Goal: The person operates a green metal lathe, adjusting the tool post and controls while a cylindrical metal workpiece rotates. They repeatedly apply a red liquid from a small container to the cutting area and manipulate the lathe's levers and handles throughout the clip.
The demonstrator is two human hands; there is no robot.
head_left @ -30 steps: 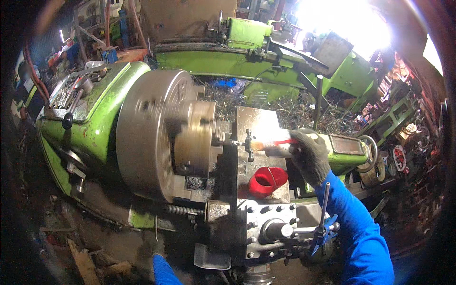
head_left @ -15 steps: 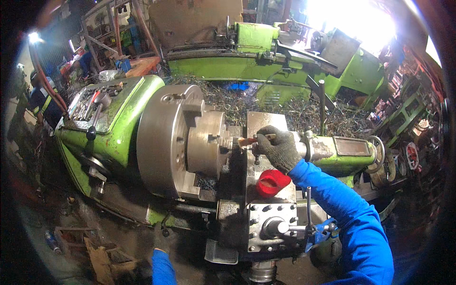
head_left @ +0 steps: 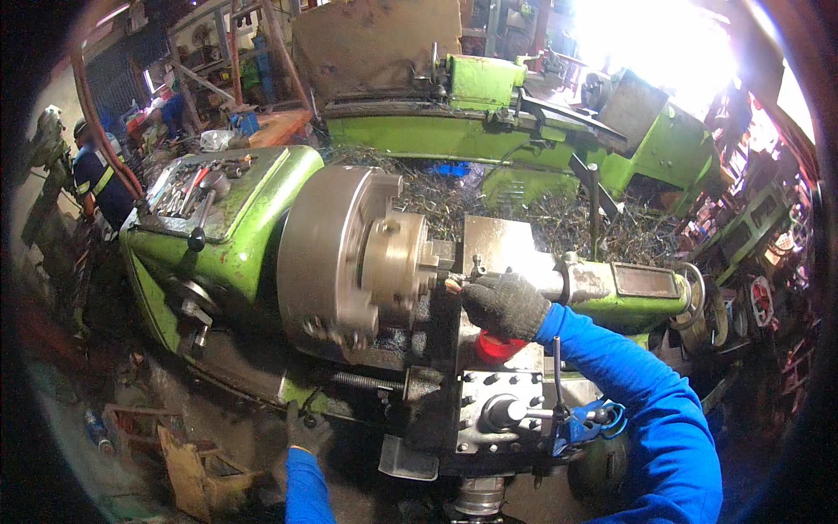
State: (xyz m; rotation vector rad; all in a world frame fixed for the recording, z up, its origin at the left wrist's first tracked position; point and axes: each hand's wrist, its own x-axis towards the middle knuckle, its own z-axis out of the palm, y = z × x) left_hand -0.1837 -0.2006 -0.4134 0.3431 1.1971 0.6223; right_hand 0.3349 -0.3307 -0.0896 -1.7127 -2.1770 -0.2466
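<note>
My right hand, in a dark glove, is closed around a small brush. Its light tip points left at the workpiece end beside the lathe chuck; most of the brush is hidden by the glove. A smaller jawed metal piece sits in the chuck, which looks blurred as if spinning. Below my right hand, a red cup stands on the carriage, partly covered by the glove. Low on the left, my gloved left hand is wrapped about a black-knobbed lever at the lathe's front.
The square tool post with its handle stands nearest me. Rightward is the green tailstock with a handwheel. Tools lie on the green headstock. Metal shavings heap behind, before another green lathe. A person stands far left.
My right hand has turned knuckles-up and dropped slightly, hiding more of the brush and the red cup. The chuck's jaws have changed position and are now blurred. The whole view has shifted a little.
</note>
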